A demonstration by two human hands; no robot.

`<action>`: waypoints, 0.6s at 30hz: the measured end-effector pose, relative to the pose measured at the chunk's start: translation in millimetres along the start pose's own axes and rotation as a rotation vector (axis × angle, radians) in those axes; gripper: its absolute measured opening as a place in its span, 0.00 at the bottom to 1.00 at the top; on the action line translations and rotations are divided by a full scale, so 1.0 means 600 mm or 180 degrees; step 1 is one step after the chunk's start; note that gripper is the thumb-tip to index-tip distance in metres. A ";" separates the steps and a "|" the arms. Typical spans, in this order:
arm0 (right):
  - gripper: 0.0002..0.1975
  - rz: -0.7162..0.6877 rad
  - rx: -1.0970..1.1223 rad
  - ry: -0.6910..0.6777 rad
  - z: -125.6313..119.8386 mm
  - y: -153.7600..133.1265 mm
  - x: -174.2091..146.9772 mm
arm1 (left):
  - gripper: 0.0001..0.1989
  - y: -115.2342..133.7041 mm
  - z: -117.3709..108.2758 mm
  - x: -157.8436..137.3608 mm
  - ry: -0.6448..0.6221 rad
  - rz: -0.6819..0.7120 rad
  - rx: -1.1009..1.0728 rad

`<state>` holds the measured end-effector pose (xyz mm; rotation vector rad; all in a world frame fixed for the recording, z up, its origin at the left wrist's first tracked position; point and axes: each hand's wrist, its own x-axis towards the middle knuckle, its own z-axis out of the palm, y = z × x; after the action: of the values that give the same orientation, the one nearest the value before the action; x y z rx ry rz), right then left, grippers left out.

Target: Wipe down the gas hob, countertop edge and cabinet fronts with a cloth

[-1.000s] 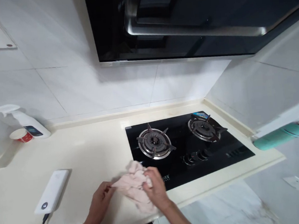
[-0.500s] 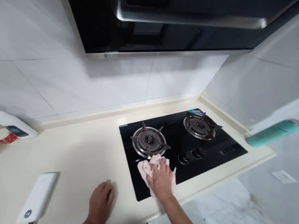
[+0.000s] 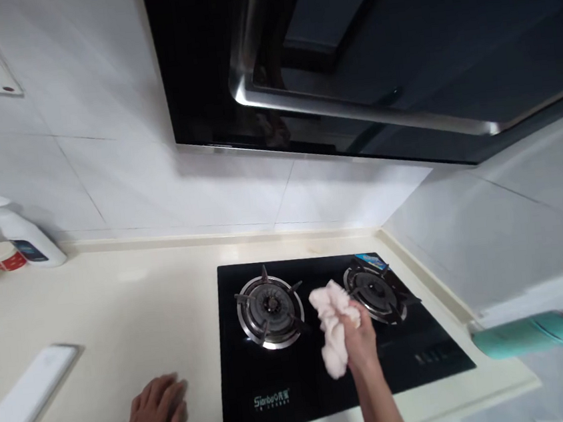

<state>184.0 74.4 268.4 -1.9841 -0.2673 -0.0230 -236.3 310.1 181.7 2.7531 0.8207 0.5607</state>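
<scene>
A crumpled pale pink cloth point(image 3: 334, 326) is bunched in my right hand point(image 3: 360, 337), over the middle of the black glass gas stove point(image 3: 311, 396). The cloth lies between the left burner point(image 3: 272, 311) and the right burner point(image 3: 376, 293); whether it touches the glass I cannot tell. My right hand and the cloth hide the control knobs. My left hand point(image 3: 154, 412) rests on the cream countertop point(image 3: 137, 320) to the left of the stove, holding nothing, its fingers loosely bent and a little apart.
A white device with a cable point(image 3: 29, 392) lies on the counter at left. A spray bottle point(image 3: 30, 237) and a red-and-white cup point(image 3: 2, 255) stand in the back left corner. A green cylinder point(image 3: 530, 334) is at the right edge. The dark range hood point(image 3: 353, 123) hangs above.
My right hand has carried the cloth from the stove's front left up and right to its middle, uncovering the printed brand name. My left hand stays on the counter. The view has tilted.
</scene>
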 end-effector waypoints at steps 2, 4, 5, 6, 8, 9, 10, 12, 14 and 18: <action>0.29 -0.0179 -0.0585 0.0080 0.019 -0.011 0.109 | 0.16 0.000 0.000 -0.002 0.0008 -0.0018 0.0094; 0.27 -0.0195 -0.0893 -0.0027 0.056 -0.005 0.187 | 0.16 0.001 -0.004 -0.002 -0.0014 0.0009 0.0184; 0.26 -0.0169 -0.1042 -0.0105 0.077 0.005 0.210 | 0.16 0.003 -0.007 -0.001 -0.0027 0.0036 0.0226; 0.24 -0.0135 -0.1232 -0.0172 0.098 0.017 0.222 | 0.16 0.004 -0.010 0.000 -0.0046 0.0067 0.0264; 0.23 -0.0051 -0.1659 -0.0247 0.131 0.043 0.222 | 0.16 0.007 -0.015 0.003 -0.0066 0.0119 0.0328; 0.24 -0.0020 -0.1869 -0.0265 0.141 0.055 0.213 | 0.16 0.008 -0.016 0.004 -0.0067 0.0143 0.0347; 0.25 -0.0013 -0.2066 -0.0289 0.147 0.064 0.200 | 0.15 0.008 -0.017 0.006 -0.0055 0.0170 0.0354; 0.27 -0.0085 -0.2404 -0.0397 0.146 0.075 0.173 | 0.15 0.009 -0.018 0.008 -0.0007 0.0217 0.0338; 0.27 -0.0229 -0.2685 -0.0556 0.133 0.078 0.145 | 0.15 0.009 -0.017 0.009 0.0033 0.0255 0.0295; 0.25 -0.0523 -0.3130 -0.0775 0.095 0.077 0.081 | 0.15 0.012 -0.014 0.010 0.0007 0.0192 0.0183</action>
<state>234.6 116.7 209.9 -2.9390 -0.6699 -0.0198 -231.9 308.3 193.1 2.8384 0.7683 0.5601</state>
